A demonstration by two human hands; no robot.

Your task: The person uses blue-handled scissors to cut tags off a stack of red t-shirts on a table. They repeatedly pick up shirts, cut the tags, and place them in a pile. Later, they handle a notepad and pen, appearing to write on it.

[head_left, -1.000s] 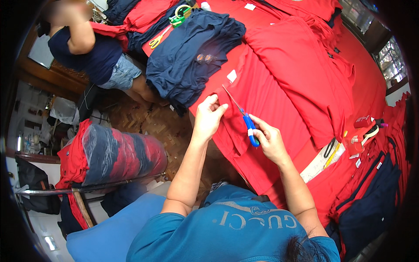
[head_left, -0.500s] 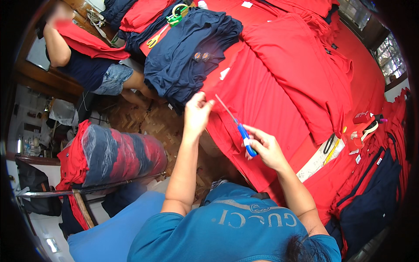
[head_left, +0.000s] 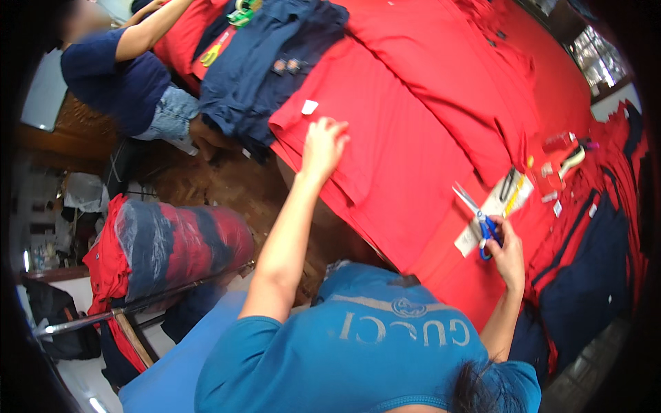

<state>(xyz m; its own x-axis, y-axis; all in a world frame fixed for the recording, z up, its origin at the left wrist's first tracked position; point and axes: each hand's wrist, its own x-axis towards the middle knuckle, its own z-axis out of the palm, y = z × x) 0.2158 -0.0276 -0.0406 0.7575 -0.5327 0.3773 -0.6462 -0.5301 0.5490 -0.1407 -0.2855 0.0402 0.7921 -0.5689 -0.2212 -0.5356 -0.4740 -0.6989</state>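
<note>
Red garments [head_left: 392, 124] lie stacked and spread over the table in front of me. My left hand [head_left: 323, 148] is over the near left part of this red cloth, fingers stretched and a little apart, holding nothing visible. Just beyond its fingertips a small white label [head_left: 309, 107] shows on the cloth. In my right hand [head_left: 508, 253] are blue-handled scissors [head_left: 486, 230], blades pointing away to the upper left and slightly parted. They hover over the table beside a long white strip [head_left: 467, 242], partly covering it.
A navy garment pile [head_left: 265, 76] with yellow scissors [head_left: 211, 55] and a green tape dispenser [head_left: 242, 12] beside it lies far left. A co-worker [head_left: 131, 82] stands there. A plastic-wrapped clothing bundle [head_left: 182, 244] rests by a metal rail [head_left: 144, 299]. Navy clothes [head_left: 585, 282] hang right.
My right hand has carried the scissors right, towards the white strip, and their blades have parted. My left hand has loosened and reached over the red cloth. The co-worker has turned to the far pile.
</note>
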